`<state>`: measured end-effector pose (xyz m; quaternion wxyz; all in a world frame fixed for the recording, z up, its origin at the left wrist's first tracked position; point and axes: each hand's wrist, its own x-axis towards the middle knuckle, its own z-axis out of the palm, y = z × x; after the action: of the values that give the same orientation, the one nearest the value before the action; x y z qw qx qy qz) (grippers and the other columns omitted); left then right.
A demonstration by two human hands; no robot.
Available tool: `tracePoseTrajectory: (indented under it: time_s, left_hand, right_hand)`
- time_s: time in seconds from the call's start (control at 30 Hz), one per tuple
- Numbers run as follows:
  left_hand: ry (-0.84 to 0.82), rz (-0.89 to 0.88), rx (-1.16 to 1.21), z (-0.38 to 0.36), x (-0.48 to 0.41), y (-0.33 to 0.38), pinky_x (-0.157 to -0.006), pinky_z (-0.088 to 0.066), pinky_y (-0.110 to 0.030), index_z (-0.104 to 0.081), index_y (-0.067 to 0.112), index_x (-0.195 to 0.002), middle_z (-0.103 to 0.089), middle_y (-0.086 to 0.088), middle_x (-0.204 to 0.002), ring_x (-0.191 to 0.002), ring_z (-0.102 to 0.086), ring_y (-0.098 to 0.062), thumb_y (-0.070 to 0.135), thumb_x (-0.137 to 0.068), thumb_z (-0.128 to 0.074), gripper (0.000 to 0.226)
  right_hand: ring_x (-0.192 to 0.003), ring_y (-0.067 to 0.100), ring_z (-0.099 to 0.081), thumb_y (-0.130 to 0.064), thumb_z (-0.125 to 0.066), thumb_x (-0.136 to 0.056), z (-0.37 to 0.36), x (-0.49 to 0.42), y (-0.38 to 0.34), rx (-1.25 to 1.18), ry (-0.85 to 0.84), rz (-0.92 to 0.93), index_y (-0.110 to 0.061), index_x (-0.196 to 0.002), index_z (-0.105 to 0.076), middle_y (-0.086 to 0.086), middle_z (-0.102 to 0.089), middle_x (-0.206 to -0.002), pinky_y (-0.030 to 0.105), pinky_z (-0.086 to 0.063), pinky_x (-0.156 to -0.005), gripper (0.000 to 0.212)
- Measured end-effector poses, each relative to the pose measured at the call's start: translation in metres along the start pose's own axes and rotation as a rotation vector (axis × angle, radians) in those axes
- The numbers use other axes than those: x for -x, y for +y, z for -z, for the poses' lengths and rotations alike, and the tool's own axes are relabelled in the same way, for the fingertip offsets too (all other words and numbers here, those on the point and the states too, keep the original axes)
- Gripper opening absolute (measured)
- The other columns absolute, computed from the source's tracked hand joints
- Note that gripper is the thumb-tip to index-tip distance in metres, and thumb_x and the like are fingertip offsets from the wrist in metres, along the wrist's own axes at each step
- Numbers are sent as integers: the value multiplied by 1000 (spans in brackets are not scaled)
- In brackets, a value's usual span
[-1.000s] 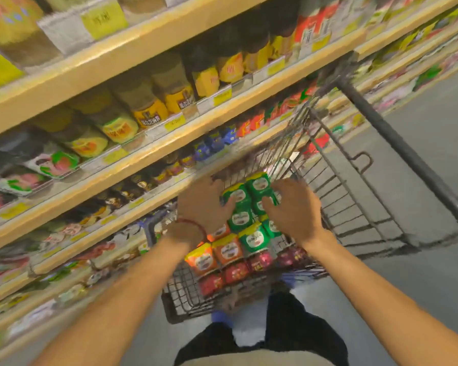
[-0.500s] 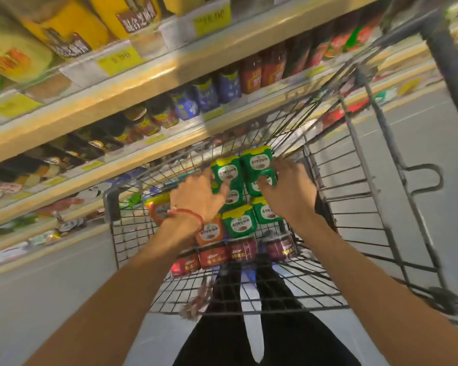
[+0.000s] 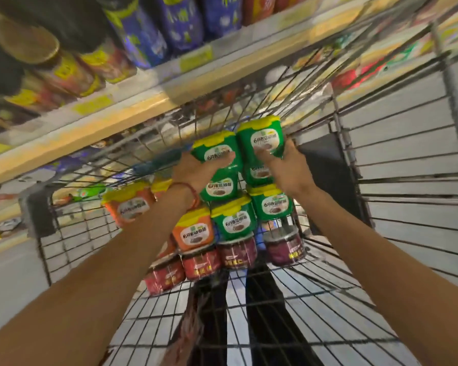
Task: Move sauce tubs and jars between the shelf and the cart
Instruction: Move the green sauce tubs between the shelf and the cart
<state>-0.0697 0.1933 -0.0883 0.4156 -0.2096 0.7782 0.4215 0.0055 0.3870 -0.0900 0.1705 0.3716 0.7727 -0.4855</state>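
Tubs (image 3: 265,140) seemingly upright, lids (image 3: 258,122) up.

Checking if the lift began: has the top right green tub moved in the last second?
No. The top right green tub still sits on the lower green tub in the cart, the right hand gripping it; only the camera shifted.

Blue packets (image 3: 180,27) stand just above a yellow price label (image 3: 196,58); grey floor (image 3: 8,281) lies far below the label, dark trouser legs (image 3: 265,313) too.
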Motion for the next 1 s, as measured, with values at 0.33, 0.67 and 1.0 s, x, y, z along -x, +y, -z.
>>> tracePoseTrajectory:
  time_s: [0.33, 0.67, 1.0]
  left_hand:
    - [-153, 7, 364, 3, -4, -7, -48, -52, -13, -73, 16, -100, -77, 10, -73, -62, -73, -2, 13, -82, -82, 20]
    - [-58, -121, 244, 34, 12, -36, -67, -60, -22, -72, 19, -103, -78, 6, -93, -82, -76, -9, 22, -53, -97, 55]
    - [4, -126, 330, 60, 86, -67, -63, -58, -21, -65, 16, -97, -79, 9, -82, -74, -75, -8, 9, -58, -95, 49]
  right_hand:
    - [-100, 26, -78, -6, -85, -81, 3, -28, 2, -427, -266, -86, -8, -114, -75, 7, -81, -107, 43, -61, -91, 34]
    - [-90, 15, -79, 8, -94, -62, -19, 24, 17, -394, -212, -67, -5, -116, -71, 4, -81, -104, 25, -61, -72, 60]
    - [-111, 27, -75, -6, -103, -52, -24, 87, 18, -383, -298, -5, -12, -129, -67, 6, -79, -118, 54, -60, -97, 85]
